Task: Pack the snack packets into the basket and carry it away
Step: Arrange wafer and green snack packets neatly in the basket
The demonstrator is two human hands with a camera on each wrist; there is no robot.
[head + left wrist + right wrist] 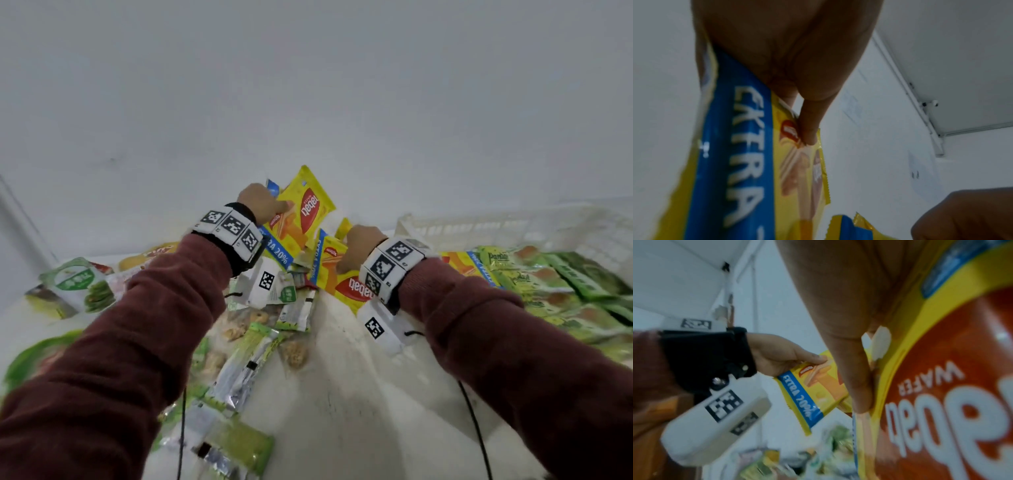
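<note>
Meanwhile, green snack packets [90,291] are lying scattered over the white worktop [342,394] on the left, with silver-and-green sachets [239,370] and clear bags of biscuits trailing toward the person under the left sleeve [113,359]. More green packets [565,284] are piling up on the right, crowding the near side of the white slatted basket [496,226], which is sitting at the far right by the wall. Marker-covered wristbands with dangling black cords are sitting on both wrists.

Both hands are raised over the middle of the clutter, each holding a yellow wafer packet. Left hand [262,202] is pinching the upper yellow packet [305,205] near one corner, thumb on the printed face and fingers behind it; the packet is lifted off the worktop, its long axis slanting up and away toward the wall, its blue "EXTRA 20%" strip running down by the wrist. Right hand [363,241] is gripping the lower yellow packet [349,281], thumb [859,386] pressing on its front; this one is lying lower, its long axis running from the far left toward the person's right, lettering upside down to the wearer. The two packets are near each other, just left of the basket
</note>
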